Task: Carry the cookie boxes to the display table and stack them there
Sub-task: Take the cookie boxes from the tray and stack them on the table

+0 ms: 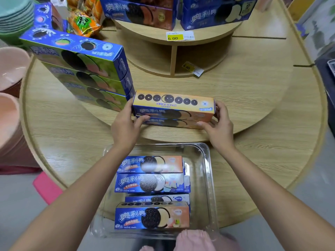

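Between left grip (126,125) and right grip (220,124), both curled round its ends: one cookie box (174,105), sitting on a second box (168,123).

— Where does the tray (204,160) sit?
— On the display table (63,142), at its near edge, cookie boxes (150,183) lying in it; behind it, on the next tier, a top box (174,104) lies on a lower box (168,123); a taller stack (87,73) stands just left.
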Action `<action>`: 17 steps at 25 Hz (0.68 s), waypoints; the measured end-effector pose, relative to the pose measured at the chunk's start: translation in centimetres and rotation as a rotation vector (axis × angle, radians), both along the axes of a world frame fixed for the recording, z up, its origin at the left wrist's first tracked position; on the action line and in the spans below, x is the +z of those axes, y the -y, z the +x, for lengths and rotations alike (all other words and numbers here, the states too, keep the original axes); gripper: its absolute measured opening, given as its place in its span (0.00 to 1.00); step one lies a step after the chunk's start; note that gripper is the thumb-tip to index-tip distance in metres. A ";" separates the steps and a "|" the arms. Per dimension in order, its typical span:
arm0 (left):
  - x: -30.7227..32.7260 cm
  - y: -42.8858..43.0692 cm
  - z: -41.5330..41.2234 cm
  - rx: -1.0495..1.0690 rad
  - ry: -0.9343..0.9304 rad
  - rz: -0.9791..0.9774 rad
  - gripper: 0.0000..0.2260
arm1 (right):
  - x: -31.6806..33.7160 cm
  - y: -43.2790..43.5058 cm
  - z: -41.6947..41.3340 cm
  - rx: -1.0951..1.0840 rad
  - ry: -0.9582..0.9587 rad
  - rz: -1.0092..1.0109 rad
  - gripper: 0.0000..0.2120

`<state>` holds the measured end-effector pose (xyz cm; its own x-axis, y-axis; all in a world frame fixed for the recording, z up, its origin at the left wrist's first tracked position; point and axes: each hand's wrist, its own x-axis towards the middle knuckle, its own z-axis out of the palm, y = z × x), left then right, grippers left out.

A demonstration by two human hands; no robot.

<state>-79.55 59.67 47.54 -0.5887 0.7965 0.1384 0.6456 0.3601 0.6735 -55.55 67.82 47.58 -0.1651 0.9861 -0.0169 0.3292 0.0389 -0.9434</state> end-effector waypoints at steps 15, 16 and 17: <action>-4.3 15.4 0.5 -0.084 0.188 -0.366 0.24 | -3.3 15.5 -1.2 0.150 0.259 -0.295 0.19; -4.3 15.6 0.3 -0.141 0.083 -0.431 0.27 | -4.0 15.4 -1.5 0.169 0.300 -0.321 0.22; -4.2 15.6 0.3 -0.190 -0.005 -0.476 0.30 | -4.4 15.2 -1.9 0.184 0.324 -0.341 0.24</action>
<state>-79.27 44.12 43.31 -0.4280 0.8646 -0.2631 0.7318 0.5024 0.4606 -57.47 52.63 43.16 -0.2681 0.8706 -0.4125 0.6241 -0.1692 -0.7628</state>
